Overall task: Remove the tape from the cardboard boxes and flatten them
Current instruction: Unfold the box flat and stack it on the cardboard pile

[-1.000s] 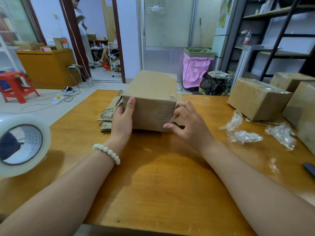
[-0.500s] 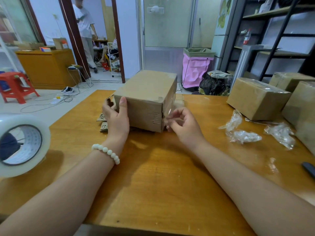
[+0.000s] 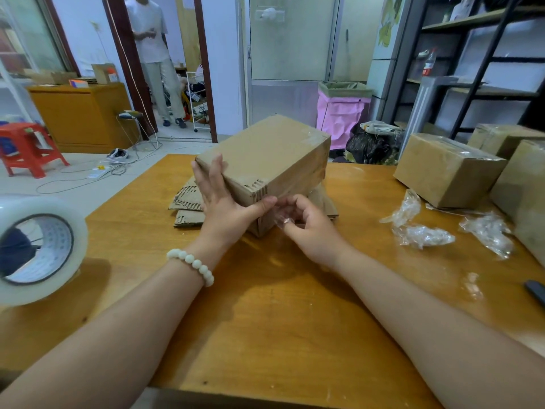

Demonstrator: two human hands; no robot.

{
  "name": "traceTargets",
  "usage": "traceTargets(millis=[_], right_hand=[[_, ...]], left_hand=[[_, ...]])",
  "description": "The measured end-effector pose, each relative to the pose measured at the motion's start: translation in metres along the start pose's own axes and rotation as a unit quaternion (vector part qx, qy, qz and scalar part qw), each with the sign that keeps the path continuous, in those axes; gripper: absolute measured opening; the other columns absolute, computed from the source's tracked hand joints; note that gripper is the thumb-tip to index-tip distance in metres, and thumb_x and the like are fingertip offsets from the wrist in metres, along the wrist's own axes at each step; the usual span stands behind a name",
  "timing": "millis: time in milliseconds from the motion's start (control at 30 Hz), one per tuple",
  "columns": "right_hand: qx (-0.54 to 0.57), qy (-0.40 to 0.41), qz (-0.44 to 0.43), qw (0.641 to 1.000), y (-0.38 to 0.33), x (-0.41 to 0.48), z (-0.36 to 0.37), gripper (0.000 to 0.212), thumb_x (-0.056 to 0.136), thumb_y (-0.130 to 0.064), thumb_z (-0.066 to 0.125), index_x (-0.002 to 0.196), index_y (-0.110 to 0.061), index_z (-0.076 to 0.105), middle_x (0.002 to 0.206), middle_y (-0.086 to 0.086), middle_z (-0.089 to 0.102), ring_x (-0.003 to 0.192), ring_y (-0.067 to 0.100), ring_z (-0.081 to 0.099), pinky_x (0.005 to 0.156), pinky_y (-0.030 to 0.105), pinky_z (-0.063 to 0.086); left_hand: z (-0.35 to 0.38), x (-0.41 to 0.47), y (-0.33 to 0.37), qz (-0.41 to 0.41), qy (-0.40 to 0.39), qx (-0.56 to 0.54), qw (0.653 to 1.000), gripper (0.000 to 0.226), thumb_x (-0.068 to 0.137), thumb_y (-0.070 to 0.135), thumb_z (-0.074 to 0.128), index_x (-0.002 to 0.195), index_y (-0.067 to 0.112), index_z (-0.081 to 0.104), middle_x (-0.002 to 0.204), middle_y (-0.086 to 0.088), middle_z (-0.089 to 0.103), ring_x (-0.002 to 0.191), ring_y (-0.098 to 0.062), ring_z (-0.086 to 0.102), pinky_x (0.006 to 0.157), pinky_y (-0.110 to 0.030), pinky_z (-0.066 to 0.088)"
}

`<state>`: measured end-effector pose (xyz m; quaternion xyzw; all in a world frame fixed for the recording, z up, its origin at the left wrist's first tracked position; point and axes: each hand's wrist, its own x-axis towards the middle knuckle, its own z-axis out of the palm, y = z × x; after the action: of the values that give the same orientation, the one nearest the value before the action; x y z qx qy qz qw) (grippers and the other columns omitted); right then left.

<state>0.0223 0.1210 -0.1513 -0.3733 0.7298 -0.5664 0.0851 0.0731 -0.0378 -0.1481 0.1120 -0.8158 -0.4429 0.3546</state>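
My left grip (image 3: 224, 208), fingers straight, steadied the box (image 3: 265, 154) tipped on the table (image 3: 265, 305) so my right grip (image 3: 309, 228), pinching the tape (image 3: 280, 215) at its near corner, could pull against it.

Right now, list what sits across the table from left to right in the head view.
tape roll → left hand → right hand → crumpled tape scrap → cardboard box at the right edge

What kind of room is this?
Probably a packing or storage room: sealed cardboard boxes on a wooden table, a big roll of clear tape, and metal shelves behind.
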Motion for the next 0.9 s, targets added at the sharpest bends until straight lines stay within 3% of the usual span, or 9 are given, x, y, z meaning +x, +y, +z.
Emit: traceTargets(millis=[100, 233, 400, 533, 633, 700, 800, 900], right_hand=[[-0.046, 0.020, -0.003, 0.999, -0.001, -0.001, -0.001, 0.031, 0.089, -0.003, 0.054, 0.110, -0.024, 0.049, 0.107, -0.005, 0.053, 0.098, 0.008, 0.052, 0.084, 0.018, 0.042], [-0.092, 0.069, -0.004, 0.993, -0.001, -0.003, -0.003, 0.037, 0.087, -0.006, 0.058, 0.114, -0.020, 0.037, 0.115, 0.000, 0.035, 0.106, 0.011, 0.044, 0.089, 0.015, 0.039], [-0.084, 0.034, 0.031, 0.995, 0.000, -0.001, -0.005, 0.054, 0.087, -0.010, 0.058, 0.132, -0.020, 0.030, 0.135, -0.001, 0.032, 0.129, 0.016, 0.033, 0.113, 0.036, 0.030], [-0.049, 0.015, 0.036, 0.998, -0.001, -0.002, -0.008, 0.042, 0.089, -0.006, 0.054, 0.125, -0.022, 0.040, 0.125, 0.002, 0.051, 0.118, 0.015, 0.049, 0.104, 0.034, 0.041], [-0.042, 0.000, 0.030, 0.999, -0.001, -0.004, -0.006, 0.037, 0.090, -0.002, 0.051, 0.120, -0.021, 0.042, 0.117, 0.002, 0.057, 0.111, 0.015, 0.054, 0.099, 0.034, 0.044], [-0.012, 0.009, 0.025, 1.000, 0.000, -0.004, -0.006, 0.034, 0.089, -0.004, 0.053, 0.117, -0.020, 0.046, 0.112, 0.001, 0.059, 0.105, 0.015, 0.057, 0.094, 0.033, 0.048], [0.031, 0.009, 0.019, 0.999, -0.003, -0.008, -0.008, 0.037, 0.082, -0.023, 0.058, 0.117, -0.023, 0.048, 0.112, 0.001, 0.055, 0.103, 0.014, 0.055, 0.091, 0.028, 0.047], [0.039, 0.041, 0.013, 0.998, -0.007, -0.010, -0.008, 0.045, 0.076, -0.038, 0.052, 0.119, -0.025, 0.047, 0.122, -0.001, 0.043, 0.107, 0.003, 0.047, 0.091, 0.018, 0.042]], left_hand=[[-0.003, -0.001, 0.003, -0.005, 0.014, -0.010, 1.000, 0.100, 0.045, 0.073, 0.064, 0.130, 0.033, 0.029, 0.158, -0.009, -0.019, 0.149, -0.026, -0.009, 0.119, -0.055, 0.009], [-0.005, 0.001, 0.000, -0.010, 0.020, -0.007, 1.000, 0.086, 0.047, 0.074, 0.064, 0.118, 0.042, 0.027, 0.158, -0.007, -0.019, 0.148, -0.029, -0.010, 0.119, -0.057, 0.011], [-0.005, 0.001, -0.001, -0.009, 0.015, -0.014, 1.000, 0.085, 0.049, 0.073, 0.064, 0.118, 0.043, 0.025, 0.158, -0.007, -0.020, 0.148, -0.027, -0.012, 0.118, -0.059, 0.010], [-0.007, 0.004, -0.005, -0.022, -0.017, -0.032, 0.999, 0.097, 0.045, 0.073, 0.066, 0.125, 0.051, 0.016, 0.157, -0.006, -0.026, 0.145, -0.016, -0.007, 0.119, -0.057, 0.008], [-0.010, 0.007, -0.007, -0.030, -0.047, -0.019, 0.998, 0.111, 0.042, 0.074, 0.067, 0.125, 0.062, -0.007, 0.157, -0.004, -0.028, 0.148, -0.020, -0.014, 0.119, -0.057, 0.003], [-0.011, 0.009, -0.009, -0.031, -0.045, -0.012, 0.998, 0.121, 0.042, 0.076, 0.067, 0.128, 0.059, -0.016, 0.159, -0.005, -0.021, 0.149, -0.023, -0.013, 0.119, -0.058, 0.004], [-0.012, 0.010, -0.008, -0.034, -0.020, 0.000, 0.999, 0.133, 0.043, 0.078, 0.065, 0.146, 0.043, -0.011, 0.160, -0.005, -0.004, 0.148, -0.024, 0.000, 0.119, -0.058, 0.011], [-0.011, 0.010, -0.005, -0.035, 0.000, 0.004, 0.999, 0.133, 0.044, 0.078, 0.064, 0.151, 0.036, -0.003, 0.158, -0.005, 0.005, 0.147, -0.026, 0.009, 0.117, -0.058, 0.016]])
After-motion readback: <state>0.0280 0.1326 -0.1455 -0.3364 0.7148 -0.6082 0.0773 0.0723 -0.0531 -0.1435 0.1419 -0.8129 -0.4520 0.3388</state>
